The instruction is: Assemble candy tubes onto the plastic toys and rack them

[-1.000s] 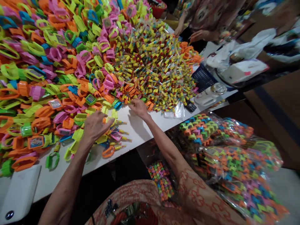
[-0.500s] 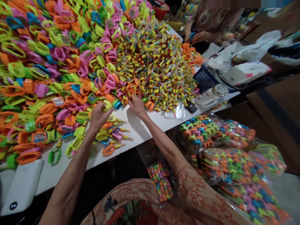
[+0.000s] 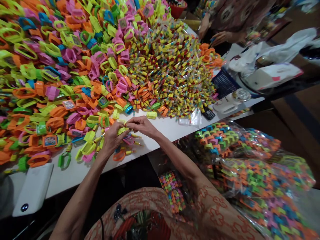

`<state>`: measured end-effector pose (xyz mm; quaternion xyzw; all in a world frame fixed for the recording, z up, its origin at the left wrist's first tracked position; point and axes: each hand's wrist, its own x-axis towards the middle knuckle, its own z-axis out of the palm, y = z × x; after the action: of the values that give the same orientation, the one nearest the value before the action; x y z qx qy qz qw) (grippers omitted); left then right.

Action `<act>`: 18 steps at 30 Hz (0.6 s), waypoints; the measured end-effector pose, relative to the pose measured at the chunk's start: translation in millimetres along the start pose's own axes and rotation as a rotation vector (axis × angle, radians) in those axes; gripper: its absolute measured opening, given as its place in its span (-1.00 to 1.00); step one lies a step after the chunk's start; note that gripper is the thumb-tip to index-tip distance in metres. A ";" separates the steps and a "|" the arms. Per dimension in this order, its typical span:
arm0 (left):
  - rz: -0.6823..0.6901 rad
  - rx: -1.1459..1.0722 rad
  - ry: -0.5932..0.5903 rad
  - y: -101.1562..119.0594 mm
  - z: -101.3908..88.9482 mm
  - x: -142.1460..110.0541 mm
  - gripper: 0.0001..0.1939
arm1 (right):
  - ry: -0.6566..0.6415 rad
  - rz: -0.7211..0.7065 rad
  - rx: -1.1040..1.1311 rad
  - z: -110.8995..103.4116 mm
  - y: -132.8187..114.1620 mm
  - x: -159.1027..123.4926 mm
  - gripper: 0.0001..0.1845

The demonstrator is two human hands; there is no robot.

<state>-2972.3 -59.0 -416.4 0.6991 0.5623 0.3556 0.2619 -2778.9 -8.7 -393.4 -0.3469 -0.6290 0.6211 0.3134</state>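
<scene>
The left hand (image 3: pixel 113 136) holds a yellow-green toy watch (image 3: pixel 121 130) between thumb and fingers, just above the white tabletop (image 3: pixel 160 134) near its front edge. The right hand (image 3: pixel 143 126), its fingertips drawn narrow, meets the left at this piece and appears to pinch its upper edge, though the fingers partly hide the grip. Just beneath the 2 hands, several small tubes lie with their tips toward the right, an orange ring-shaped watch (image 3: pixel 119 156) beside them. Beyond the right hand, 1 yellow-green piece (image 3: pixel 151 115) rests at the foot of the heap of yellow tubes (image 3: pixel 172 66). A large pile of colorful toy watches (image 3: pixel 72 53) spreads to the left. A black remote (image 3: pixel 208 113), a white bottle (image 3: pixel 231 101) and a blue basket (image 3: pixel 225 82) stand in line along the right; bulging clear bags (image 3: pixel 252 173) sit below the tabletop. At the far side, a co-worker's hands (image 3: pixel 222 37) show.
</scene>
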 end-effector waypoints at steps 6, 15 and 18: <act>0.033 0.190 -0.068 -5.0 1.0 -8.6 -0.71 | 0.037 -0.067 -0.100 1.3 6.8 -5.1 -0.81; 0.062 0.249 -0.114 -7.6 2.1 -10.9 -0.74 | 0.064 -0.139 -0.243 -0.5 10.5 -6.6 -0.87; 0.030 0.237 -0.142 -5.9 3.6 -14.3 -0.74 | 0.025 -0.144 -0.264 0.6 9.4 -12.2 -0.87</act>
<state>-2974.6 -71.4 -426.1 0.7569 0.5698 0.2402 0.2115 -2772.2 -19.2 -402.4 -0.3468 -0.7245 0.5047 0.3164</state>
